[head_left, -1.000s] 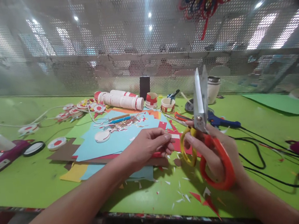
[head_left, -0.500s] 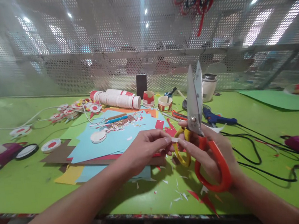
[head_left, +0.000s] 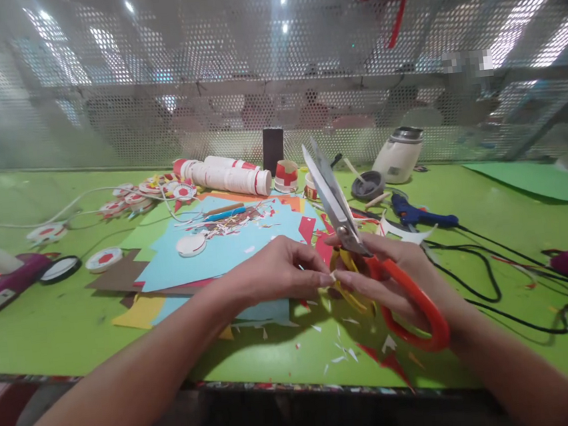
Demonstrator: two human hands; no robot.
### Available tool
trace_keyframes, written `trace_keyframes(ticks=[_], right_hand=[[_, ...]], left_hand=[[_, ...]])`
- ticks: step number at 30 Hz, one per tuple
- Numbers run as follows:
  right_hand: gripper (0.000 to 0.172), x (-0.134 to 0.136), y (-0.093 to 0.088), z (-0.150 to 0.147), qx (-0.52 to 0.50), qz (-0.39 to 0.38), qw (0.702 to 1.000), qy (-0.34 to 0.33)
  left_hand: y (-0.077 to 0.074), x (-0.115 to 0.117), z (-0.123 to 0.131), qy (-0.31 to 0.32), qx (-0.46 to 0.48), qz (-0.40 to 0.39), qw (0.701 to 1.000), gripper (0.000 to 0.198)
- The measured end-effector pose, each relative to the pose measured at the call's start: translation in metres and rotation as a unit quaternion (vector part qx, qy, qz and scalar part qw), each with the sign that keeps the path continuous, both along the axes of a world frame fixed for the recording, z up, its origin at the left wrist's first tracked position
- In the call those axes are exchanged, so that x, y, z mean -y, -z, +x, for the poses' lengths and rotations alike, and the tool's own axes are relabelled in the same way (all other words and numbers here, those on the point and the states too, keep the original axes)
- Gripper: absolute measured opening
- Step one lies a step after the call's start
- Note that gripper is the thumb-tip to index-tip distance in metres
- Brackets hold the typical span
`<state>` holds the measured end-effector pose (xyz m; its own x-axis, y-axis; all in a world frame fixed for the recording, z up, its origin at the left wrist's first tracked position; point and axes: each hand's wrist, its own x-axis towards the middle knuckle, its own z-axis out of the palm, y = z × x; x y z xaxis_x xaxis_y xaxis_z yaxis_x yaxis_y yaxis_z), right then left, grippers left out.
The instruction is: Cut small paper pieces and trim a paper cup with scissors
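Note:
My left hand point(head_left: 290, 273) is closed in a pinch on a small white paper piece point(head_left: 334, 276), mostly covered by fingertips. My right hand point(head_left: 400, 275) has the scissors point(head_left: 342, 221) hooked on it, with one orange and one yellow handle. Their blades point up and to the left, slightly parted. The right fingertips also meet the white piece, close against the left ones. Below the hands, white and red paper scraps point(head_left: 345, 351) lie scattered on the green table point(head_left: 259, 369). Blue paper point(head_left: 237, 244) lies in a stack of coloured sheets beyond my left hand.
A blue glue gun point(head_left: 425, 216) with black cords lies at right, near a white jar point(head_left: 399, 155). Stacked white-and-red paper rolls point(head_left: 230, 178) lie at the back. Decorated discs point(head_left: 137, 200) and a purple power strip point(head_left: 14, 282) are at left. A perforated metal screen point(head_left: 154, 111) stands behind.
The scissors have tilted leftward with the right hand. Less of the white paper piece shows between the fingertips now. The head view has shifted a little.

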<state>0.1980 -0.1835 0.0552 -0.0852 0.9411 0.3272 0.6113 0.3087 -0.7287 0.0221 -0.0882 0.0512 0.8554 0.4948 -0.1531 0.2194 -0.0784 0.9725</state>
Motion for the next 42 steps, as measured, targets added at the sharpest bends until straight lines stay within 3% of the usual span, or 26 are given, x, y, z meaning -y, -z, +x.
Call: trace_keyframes(ticks=[8, 14, 19, 24, 26, 28, 33, 42], right_hand=[[0.027, -0.002, 0.007, -0.007, 0.005, 0.037, 0.999, 0.001], [0.02, -0.004, 0.006, -0.007, 0.007, 0.045, 0.998, 0.033], [0.019, -0.003, 0.002, -0.009, -0.029, 0.018, 0.996, 0.082], [0.026, 0.003, 0.006, -0.02, -0.178, -0.071, 0.981, 0.016], [0.028, 0.005, 0.01, -0.023, -0.174, -0.095, 0.98, 0.021], [0.03, 0.007, 0.014, -0.024, -0.16, -0.084, 0.982, 0.049], [0.03, 0.005, 0.018, -0.022, -0.066, -0.056, 0.996, 0.032], [0.035, 0.007, 0.028, -0.028, -0.031, 0.06, 0.997, 0.04]], left_hand=[[0.001, -0.001, 0.001, -0.001, -0.02, 0.013, 1.0, 0.018], [0.005, 0.0, 0.002, -0.039, 0.026, -0.089, 0.995, 0.016], [-0.004, -0.004, -0.001, -0.157, 0.129, -0.101, 0.974, 0.016], [-0.015, -0.011, -0.006, -0.258, 0.243, -0.128, 0.926, 0.017], [-0.018, -0.013, -0.008, -0.285, 0.274, -0.127, 0.91, 0.018], [-0.02, -0.014, -0.009, -0.306, 0.294, -0.13, 0.896, 0.019], [-0.024, -0.009, -0.009, -0.338, 0.319, -0.154, 0.872, 0.019], [-0.024, -0.002, -0.007, -0.343, 0.331, -0.14, 0.868, 0.016]])
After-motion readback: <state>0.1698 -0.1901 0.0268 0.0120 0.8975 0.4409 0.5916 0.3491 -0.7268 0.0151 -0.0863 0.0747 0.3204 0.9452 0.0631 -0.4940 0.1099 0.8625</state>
